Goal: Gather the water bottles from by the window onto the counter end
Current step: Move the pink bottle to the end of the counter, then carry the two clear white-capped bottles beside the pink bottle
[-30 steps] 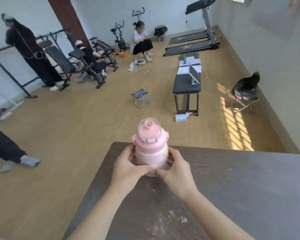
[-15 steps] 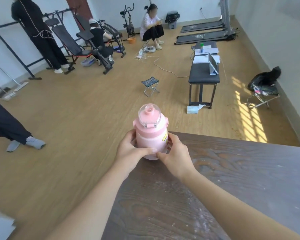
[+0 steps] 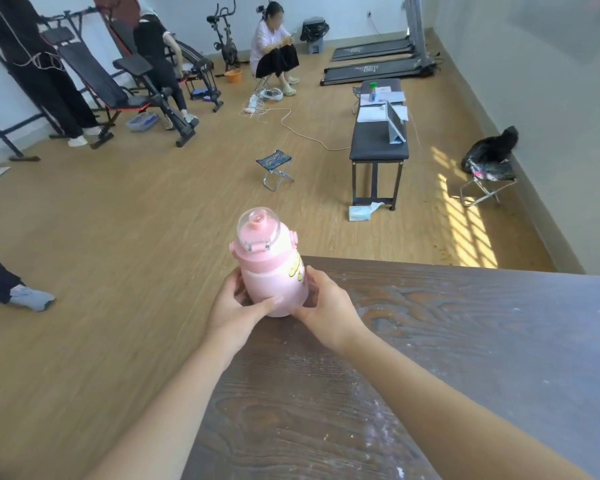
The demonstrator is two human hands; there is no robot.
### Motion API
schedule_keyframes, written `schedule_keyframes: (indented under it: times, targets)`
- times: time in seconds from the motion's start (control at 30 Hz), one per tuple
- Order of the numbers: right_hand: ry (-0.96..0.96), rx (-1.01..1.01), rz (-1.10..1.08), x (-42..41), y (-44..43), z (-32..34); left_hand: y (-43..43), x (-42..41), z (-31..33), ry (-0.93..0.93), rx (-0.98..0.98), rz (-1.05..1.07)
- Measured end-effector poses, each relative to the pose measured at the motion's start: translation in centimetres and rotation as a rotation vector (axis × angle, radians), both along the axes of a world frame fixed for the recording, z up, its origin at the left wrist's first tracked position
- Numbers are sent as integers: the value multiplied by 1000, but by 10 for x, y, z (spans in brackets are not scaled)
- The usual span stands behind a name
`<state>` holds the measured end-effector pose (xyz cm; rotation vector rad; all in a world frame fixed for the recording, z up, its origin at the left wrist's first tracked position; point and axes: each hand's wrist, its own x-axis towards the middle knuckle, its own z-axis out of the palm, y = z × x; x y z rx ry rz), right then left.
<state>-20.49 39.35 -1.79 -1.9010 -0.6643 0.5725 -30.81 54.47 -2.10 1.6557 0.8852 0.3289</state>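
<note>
Pink water bottle (image 3: 270, 271) upright at the far left corner of the dark wood-grain counter (image 3: 430, 341), base at the counter's corner, clear domed lid on top. Left hand (image 3: 237, 308) wraps the bottle's left side with thumb across its front; right hand (image 3: 324, 308) grips its right side. Beyond the counter: black bench (image 3: 378, 147), small folding stool (image 3: 276, 168).

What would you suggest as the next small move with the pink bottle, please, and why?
Probably slide the pink bottle a little inward before letting go. Both the left hand and right hand hold it upright right at the counter corner, close to the edge.
</note>
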Motion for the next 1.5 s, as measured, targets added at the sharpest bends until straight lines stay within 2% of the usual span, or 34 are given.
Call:
schedule_keyframes:
  times: [0.13, 0.2, 0.33, 0.43, 0.6, 0.83, 1.03, 1.1, 1.33, 1.5]
  targets:
    - [57, -19, -98, 1, -63, -4, -67, -21, -6, 193, 261, 364]
    - [28, -8, -173, 6, -111, -7, -113, -24, -6, 205, 286, 367]
    - [-17, 13, -377, 15, -219, -15, -190, 9, -17, 182, 382, 158]
    - [-27, 6, -519, 25, -297, -20, -251, 57, -5, 83, 433, -2]
    - [-86, -41, -824, 48, -421, -16, -355, 150, 16, -62, 386, -331]
    - [-38, -65, -1305, 77, -554, -6, -519, 254, 38, -35, 266, -682]
    - [113, 105, -1559, 109, -612, -30, -625, 329, 28, -3, 245, -794]
    - [105, 127, -1594, 117, -619, -30, -648, 347, 19, 2, 276, -794]
    - [-164, 17, -1541, 131, -631, -36, -697, 391, -6, -72, 328, -698]
    - [-176, 90, -1474, 129, -637, -35, -713, 408, -19, -136, 295, -610]
